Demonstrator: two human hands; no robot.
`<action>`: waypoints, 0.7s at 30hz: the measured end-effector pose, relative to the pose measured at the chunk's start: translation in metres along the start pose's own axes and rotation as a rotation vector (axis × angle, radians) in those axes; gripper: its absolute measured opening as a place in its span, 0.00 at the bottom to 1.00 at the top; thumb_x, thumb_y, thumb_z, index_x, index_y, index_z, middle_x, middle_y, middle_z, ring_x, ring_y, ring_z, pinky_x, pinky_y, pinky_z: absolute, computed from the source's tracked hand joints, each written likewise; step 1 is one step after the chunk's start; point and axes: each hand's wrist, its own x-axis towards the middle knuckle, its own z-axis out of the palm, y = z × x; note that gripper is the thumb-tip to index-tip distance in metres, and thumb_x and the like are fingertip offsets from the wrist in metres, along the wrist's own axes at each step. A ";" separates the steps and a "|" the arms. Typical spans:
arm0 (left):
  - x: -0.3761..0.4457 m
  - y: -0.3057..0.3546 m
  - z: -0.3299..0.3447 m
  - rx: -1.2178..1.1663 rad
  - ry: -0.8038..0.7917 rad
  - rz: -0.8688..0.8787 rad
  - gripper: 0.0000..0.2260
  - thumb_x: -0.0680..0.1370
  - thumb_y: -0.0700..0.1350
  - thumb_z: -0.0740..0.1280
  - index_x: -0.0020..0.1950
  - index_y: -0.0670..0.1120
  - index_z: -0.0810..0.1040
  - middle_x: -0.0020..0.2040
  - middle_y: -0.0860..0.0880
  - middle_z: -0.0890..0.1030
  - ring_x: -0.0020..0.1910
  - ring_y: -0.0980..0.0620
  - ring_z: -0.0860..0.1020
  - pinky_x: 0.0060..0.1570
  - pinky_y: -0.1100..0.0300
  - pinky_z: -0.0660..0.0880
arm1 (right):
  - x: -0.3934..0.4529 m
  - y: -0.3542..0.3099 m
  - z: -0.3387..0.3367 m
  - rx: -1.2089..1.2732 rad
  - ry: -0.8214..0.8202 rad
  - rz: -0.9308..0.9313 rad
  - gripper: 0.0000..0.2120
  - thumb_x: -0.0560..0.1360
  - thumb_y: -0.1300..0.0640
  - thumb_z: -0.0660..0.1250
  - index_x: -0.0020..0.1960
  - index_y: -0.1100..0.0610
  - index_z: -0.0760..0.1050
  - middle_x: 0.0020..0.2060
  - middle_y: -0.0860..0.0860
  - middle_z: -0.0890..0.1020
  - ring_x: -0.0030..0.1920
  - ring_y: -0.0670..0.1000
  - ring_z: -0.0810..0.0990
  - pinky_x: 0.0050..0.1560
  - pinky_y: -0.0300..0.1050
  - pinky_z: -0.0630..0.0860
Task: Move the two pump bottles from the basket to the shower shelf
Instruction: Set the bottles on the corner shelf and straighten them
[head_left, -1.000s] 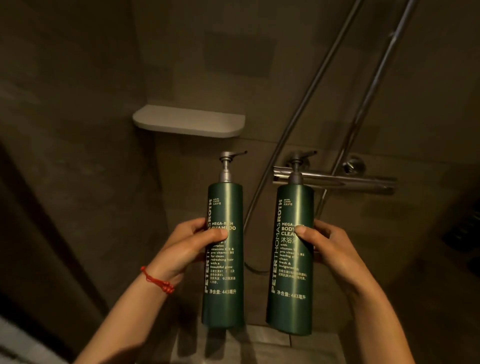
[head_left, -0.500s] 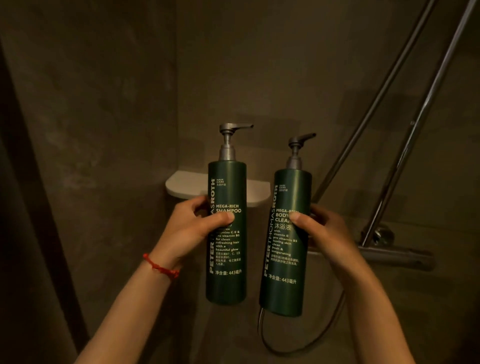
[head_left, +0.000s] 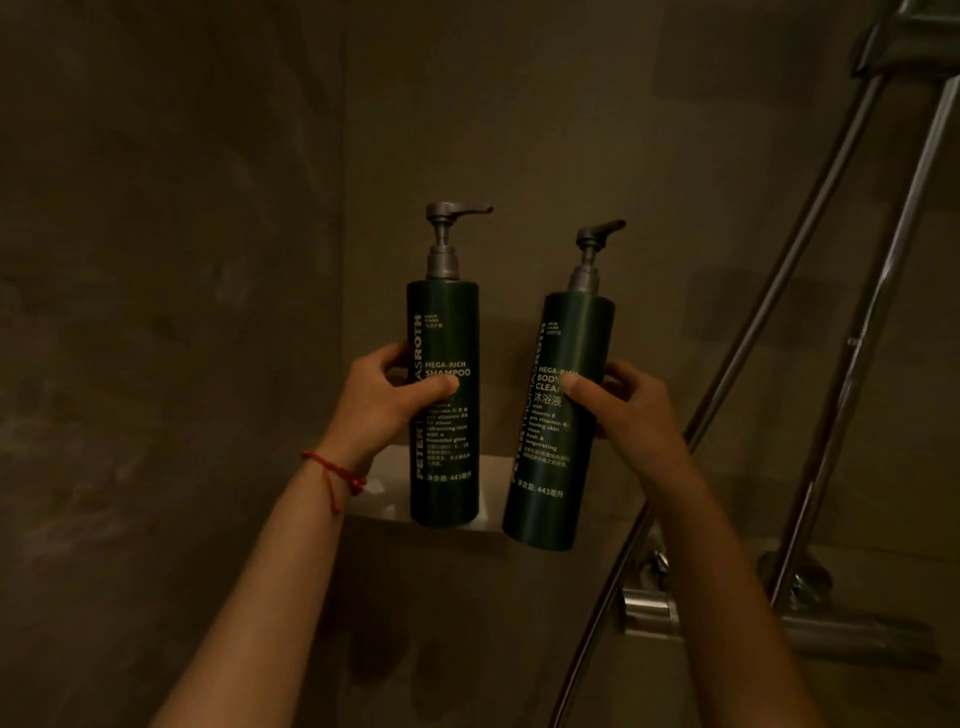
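Two bare forearms rise from the lower edge of the view, the left one carrying a red string bracelet (head_left: 335, 475) at the wrist. The left hand (head_left: 382, 402) has its grip closed around the middle of the shampoo bottle (head_left: 443, 410), thumb across the front label and fingers wrapped behind. The right hand (head_left: 626, 408) has its grip closed around the middle of the body cleanser bottle (head_left: 558, 415) in the same manner, thumb pressed on the label. Both bottles are tall, dark green cylinders with a matte finish, a vertical brand name printed along the left edge of the label, pale text blocks below the product name, and a grey pump head on a narrow neck. The shampoo bottle stands upright, its spout pointing right. The body cleanser bottle tilts slightly, top toward the right, and sits a little lower; its spout points up and to the right. The two bottles are near each other but apart. Behind their lower ends lies the white shower shelf (head_left: 387, 480), fixed in the wall corner; whether the base of the shampoo bottle touches it cannot be determined, while the base of the cleanser bottle hangs past the shelf's right end. Farther right stand a chrome mixer bar (head_left: 810, 631), a riser rail (head_left: 872, 322) and a metal hose (head_left: 769, 312), against dark grey tiled walls (head_left: 156, 260).
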 end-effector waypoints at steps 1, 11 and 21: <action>0.007 -0.003 -0.002 -0.008 0.003 0.002 0.13 0.68 0.40 0.71 0.46 0.55 0.75 0.46 0.54 0.78 0.46 0.56 0.77 0.40 0.62 0.73 | 0.008 0.002 0.001 0.005 -0.001 -0.016 0.13 0.67 0.51 0.71 0.50 0.46 0.72 0.45 0.44 0.80 0.43 0.41 0.81 0.33 0.29 0.76; 0.045 -0.041 -0.009 0.012 0.017 -0.013 0.17 0.63 0.41 0.74 0.47 0.55 0.75 0.47 0.55 0.79 0.47 0.59 0.78 0.39 0.68 0.74 | 0.053 0.043 0.017 0.043 -0.078 -0.062 0.15 0.67 0.56 0.72 0.49 0.43 0.71 0.45 0.41 0.78 0.40 0.32 0.79 0.33 0.25 0.74; 0.049 -0.048 -0.018 0.092 0.027 0.054 0.18 0.68 0.38 0.71 0.47 0.60 0.73 0.47 0.58 0.78 0.46 0.62 0.76 0.40 0.67 0.70 | 0.056 0.056 0.033 0.006 -0.141 -0.133 0.19 0.67 0.57 0.72 0.54 0.43 0.70 0.48 0.41 0.78 0.46 0.32 0.78 0.39 0.26 0.75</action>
